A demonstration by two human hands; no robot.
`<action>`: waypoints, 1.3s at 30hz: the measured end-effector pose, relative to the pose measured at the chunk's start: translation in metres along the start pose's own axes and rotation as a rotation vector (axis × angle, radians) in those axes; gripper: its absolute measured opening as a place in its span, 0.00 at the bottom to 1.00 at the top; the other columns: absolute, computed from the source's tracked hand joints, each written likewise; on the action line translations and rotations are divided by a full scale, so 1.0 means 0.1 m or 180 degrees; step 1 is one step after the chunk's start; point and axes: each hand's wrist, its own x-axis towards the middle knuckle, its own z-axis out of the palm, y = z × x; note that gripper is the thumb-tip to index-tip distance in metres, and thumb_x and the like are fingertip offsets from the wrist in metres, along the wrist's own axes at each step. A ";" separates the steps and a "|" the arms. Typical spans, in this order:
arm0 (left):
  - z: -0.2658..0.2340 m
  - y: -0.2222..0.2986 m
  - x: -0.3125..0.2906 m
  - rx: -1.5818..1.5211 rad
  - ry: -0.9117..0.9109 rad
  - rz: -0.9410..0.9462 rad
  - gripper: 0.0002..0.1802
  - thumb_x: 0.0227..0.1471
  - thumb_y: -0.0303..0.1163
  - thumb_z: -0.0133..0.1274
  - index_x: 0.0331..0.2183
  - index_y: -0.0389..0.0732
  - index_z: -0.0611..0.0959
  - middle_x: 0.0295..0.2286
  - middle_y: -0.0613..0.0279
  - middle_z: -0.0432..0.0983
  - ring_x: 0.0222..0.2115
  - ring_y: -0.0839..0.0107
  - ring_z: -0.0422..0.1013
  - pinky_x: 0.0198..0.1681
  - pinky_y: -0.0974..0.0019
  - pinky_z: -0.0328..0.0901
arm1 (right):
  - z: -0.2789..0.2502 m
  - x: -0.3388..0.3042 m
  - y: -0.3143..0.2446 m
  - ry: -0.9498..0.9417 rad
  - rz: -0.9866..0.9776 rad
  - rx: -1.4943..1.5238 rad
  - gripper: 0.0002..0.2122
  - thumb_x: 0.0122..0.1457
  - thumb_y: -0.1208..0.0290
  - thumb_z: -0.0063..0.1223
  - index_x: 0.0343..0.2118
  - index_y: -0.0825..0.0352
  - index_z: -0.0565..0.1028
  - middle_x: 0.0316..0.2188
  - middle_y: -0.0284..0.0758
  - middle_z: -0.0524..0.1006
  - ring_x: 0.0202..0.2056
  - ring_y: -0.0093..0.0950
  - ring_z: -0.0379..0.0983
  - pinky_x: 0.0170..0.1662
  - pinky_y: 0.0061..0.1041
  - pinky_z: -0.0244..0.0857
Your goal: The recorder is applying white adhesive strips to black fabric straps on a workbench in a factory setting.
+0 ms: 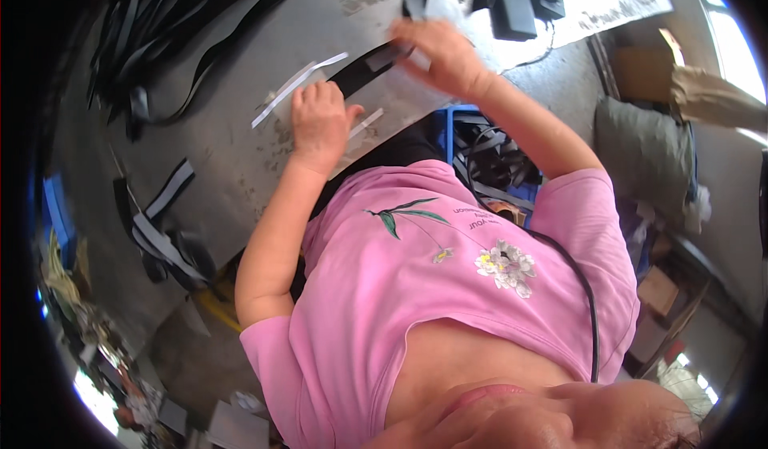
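One grey table (232, 157) took up the upper left, with a heap of dark straps (148, 49) spread over its far left part. A blue crate (448, 133) holding more straps stood just beside its near edge. Between the hands lay a black strap (358, 75), slanting across the metal. It looked light, soft and easily bent along its length, hardly fragile, perhaps apt to slide; taking it flat near both ends, across its full width, seemed the surest hold. The left hand (320, 121) was on its left stretch, fingers close together and thumb out sideways; whether it pinched or merely pressed could not be told. The right hand (444, 53), blurred, curled over the other stretch; its pinch could not be made out either. Thin pale strips (276, 107) lay just beyond the left hand. Smallest was a grey patch (380, 59) on the strap, near the right fingers.
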 end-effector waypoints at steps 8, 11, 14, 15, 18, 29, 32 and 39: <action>-0.02 -0.09 0.30 -0.0052 -0.0727 0.0457 0.13 0.43 0.35 0.55 0.30 0.38 0.75 0.27 0.55 0.75 0.30 0.62 0.73 0.33 0.64 0.69 | -0.57 -0.09 1.24 -0.0204 0.2865 -0.1538 0.30 0.49 0.46 0.52 0.42 0.71 0.65 0.35 0.52 0.75 0.41 0.45 0.72 0.44 0.38 0.65; 0.01 -0.15 0.26 0.0519 -0.0559 0.0495 0.07 0.43 0.30 0.50 0.28 0.38 0.75 0.25 0.57 0.74 0.28 0.63 0.73 0.31 0.66 0.70 | -0.50 -0.07 1.33 -0.0336 0.2915 -0.1250 0.23 0.50 0.62 0.52 0.46 0.68 0.62 0.36 0.53 0.74 0.40 0.48 0.71 0.42 0.41 0.64; -0.24 -0.49 0.19 0.0345 -0.0174 0.0249 0.05 0.41 0.27 0.47 0.26 0.40 0.73 0.23 0.60 0.72 0.24 0.65 0.72 0.28 0.66 0.69 | -0.50 0.03 1.30 -0.0302 0.3077 -0.1196 0.21 0.53 0.72 0.43 0.51 0.68 0.62 0.36 0.54 0.73 0.40 0.50 0.70 0.43 0.42 0.64; -0.39 -0.70 0.18 0.0569 0.0036 0.0149 0.04 0.41 0.27 0.47 0.26 0.41 0.72 0.22 0.61 0.71 0.24 0.65 0.72 0.26 0.66 0.68 | -0.56 -0.03 1.36 -0.0061 0.2744 -0.1287 0.12 0.52 0.74 0.42 0.39 0.70 0.66 0.34 0.56 0.73 0.39 0.53 0.70 0.42 0.45 0.64; -0.75 -1.57 -0.06 0.0993 0.0548 -0.0159 0.04 0.43 0.26 0.45 0.27 0.43 0.70 0.21 0.61 0.67 0.23 0.65 0.69 0.24 0.64 0.66 | -0.80 0.10 1.36 -0.0083 0.2288 -0.1570 0.10 0.54 0.73 0.43 0.39 0.68 0.66 0.35 0.51 0.73 0.40 0.50 0.69 0.42 0.43 0.63; -1.42 -3.76 -0.51 0.1645 0.0478 -0.2386 0.13 0.54 0.32 0.39 0.42 0.45 0.71 0.37 0.53 0.71 0.37 0.52 0.71 0.38 0.53 0.66 | -0.55 1.66 1.53 -0.0107 0.0912 -0.1931 0.11 0.56 0.70 0.41 0.42 0.60 0.68 0.36 0.38 0.75 0.41 0.39 0.71 0.42 0.38 0.63; -1.18 -3.87 -0.36 0.1868 0.0485 -0.2778 0.18 0.55 0.36 0.41 0.48 0.47 0.65 0.43 0.53 0.66 0.41 0.49 0.67 0.42 0.51 0.63 | -0.14 1.85 1.59 -0.0258 0.0924 -0.2695 0.13 0.54 0.74 0.41 0.43 0.57 0.68 0.40 0.36 0.73 0.43 0.34 0.71 0.45 0.39 0.62; -0.57 -3.16 -0.41 0.1090 -0.0030 -0.0453 0.15 0.43 0.21 0.45 0.37 0.40 0.75 0.44 0.54 0.68 0.50 0.59 0.61 0.52 0.52 0.53 | 0.61 1.71 1.09 -0.0381 -0.0762 -0.1581 0.16 0.50 0.79 0.43 0.44 0.62 0.70 0.39 0.34 0.72 0.43 0.33 0.68 0.43 0.32 0.61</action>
